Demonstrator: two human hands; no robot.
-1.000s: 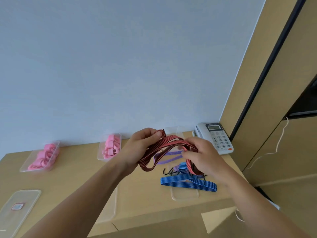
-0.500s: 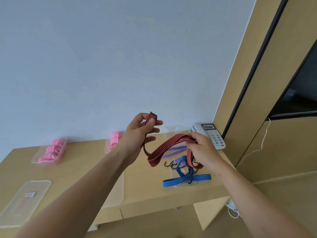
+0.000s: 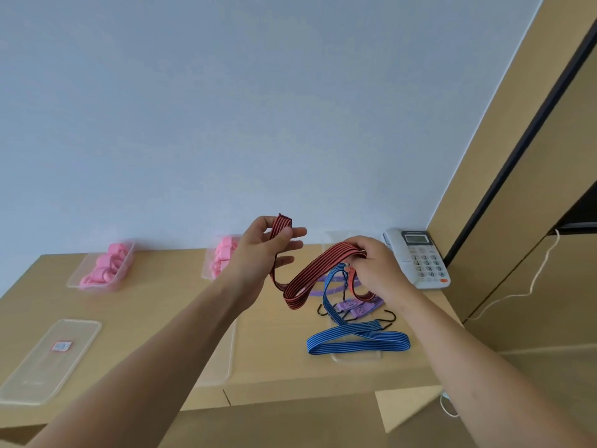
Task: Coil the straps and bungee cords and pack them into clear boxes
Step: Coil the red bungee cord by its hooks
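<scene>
So the biggest thing is the light wooden table against the pale wall. On its near left lies a flat clear plastic lid with a red sticker. At the back sit two clear plastic boxes, the left box and the middle box, both stuffed with coiled pink straps. A white desk phone is in the right back corner.

The person's holding a red-and-black striped bungee cord in the air over the table. The left hand pinches a folded end between thumb and forefinger, and the right hand has its fingers curled around the other part. The cord sags in a loop between them.

Under the right hand, a blue-and-black striped bungee cord lies on the table, partly over another clear lid. One strand rises toward the right hand; can't tell if it's gripped. A purple strap sits just behind it, with small black hooks alongside.
</scene>
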